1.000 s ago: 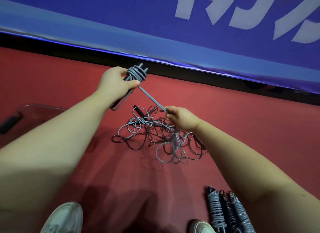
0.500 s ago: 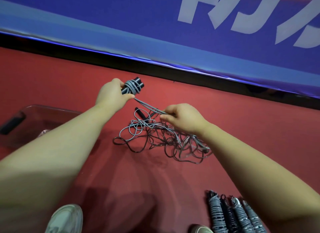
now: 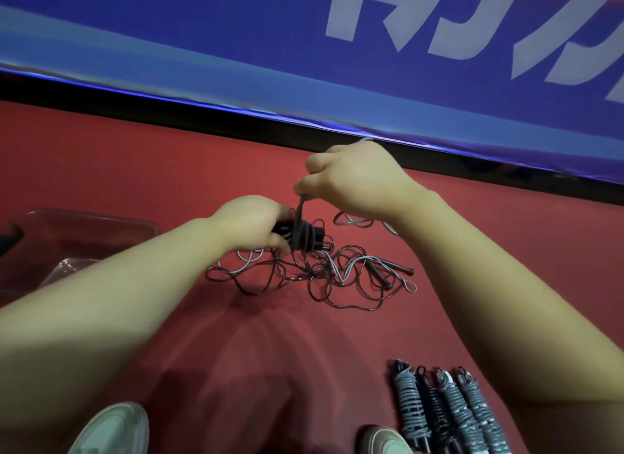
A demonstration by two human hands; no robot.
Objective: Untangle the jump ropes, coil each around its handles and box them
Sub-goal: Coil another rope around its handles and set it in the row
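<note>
Where hands (image 3: pixel 250 224) (image 3: pixel 354 180) hold coiled cord (image 3: pixel 300 234), wiry tangle (image 3: pixel 324 279)

The left hand (image 3: pixel 251 224) grips black handles (image 3: pixel 312 239) partly wound in grey rope (image 3: pixel 299 217), which the right hand (image 3: pixel 354 180) pinches just above them. Beneath lies a tangle (image 3: pixel 320 278) on the red floor (image 3: pixel 169 170). Four coiled ropes (image 3: pixel 449 409) lie side by side bottom right; a clear box (image 3: pixel 94 214) sits far left

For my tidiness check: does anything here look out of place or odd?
Only the tangled ropes, a knotted heap on the red floor. The four coiled ropes lie neatly side by side, outside the clear box.
</note>
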